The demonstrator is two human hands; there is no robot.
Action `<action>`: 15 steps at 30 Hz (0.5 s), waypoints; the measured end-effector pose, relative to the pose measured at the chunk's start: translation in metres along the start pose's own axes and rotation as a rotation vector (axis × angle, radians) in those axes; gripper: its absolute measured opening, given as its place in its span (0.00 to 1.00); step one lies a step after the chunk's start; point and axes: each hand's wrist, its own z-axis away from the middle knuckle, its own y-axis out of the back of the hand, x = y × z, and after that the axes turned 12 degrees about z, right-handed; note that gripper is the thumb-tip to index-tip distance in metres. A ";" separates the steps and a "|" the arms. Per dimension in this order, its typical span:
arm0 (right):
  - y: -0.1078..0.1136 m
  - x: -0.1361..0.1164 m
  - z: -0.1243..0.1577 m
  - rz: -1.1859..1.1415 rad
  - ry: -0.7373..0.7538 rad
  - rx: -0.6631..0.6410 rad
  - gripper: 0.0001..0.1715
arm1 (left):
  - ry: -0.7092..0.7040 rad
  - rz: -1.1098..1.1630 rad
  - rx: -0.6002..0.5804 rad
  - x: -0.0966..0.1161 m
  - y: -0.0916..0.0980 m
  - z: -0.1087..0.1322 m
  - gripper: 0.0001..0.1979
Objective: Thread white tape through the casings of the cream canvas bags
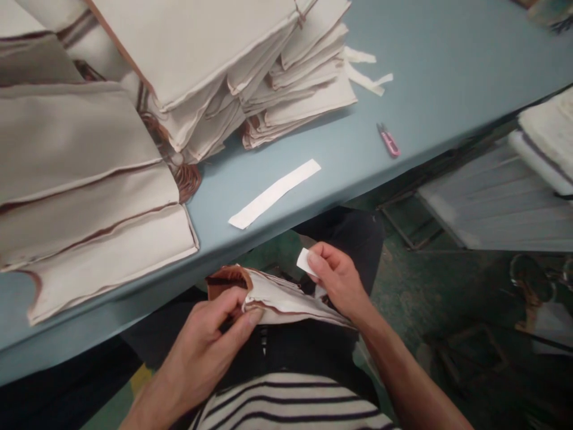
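Observation:
Across my lap lies a cream fabric bag (290,298) with a brown lining showing at its left end. My left hand (219,328) is closed on the edge of that bag near the lined opening, thumb and fingers pinching the cloth. Above the bag's right part, my right hand (338,278) pinches a small white piece (306,261) between thumb and fingers; whether it is paper or cloth I cannot tell. On the table, ahead of both hands, rests a long white strip (275,194).
The blue-grey table (430,77) carries a tall stack of cream fabric bags (215,48) and further bags (80,143) at the left. Pink thread snips (388,141) lie near the front edge. White strips (369,77) poke out beside the stack. A metal-framed rack (483,197) stands at the right.

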 end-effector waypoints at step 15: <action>-0.041 -0.038 0.043 0.705 0.977 0.182 0.06 | -0.025 0.128 0.139 0.028 -0.004 -0.015 0.14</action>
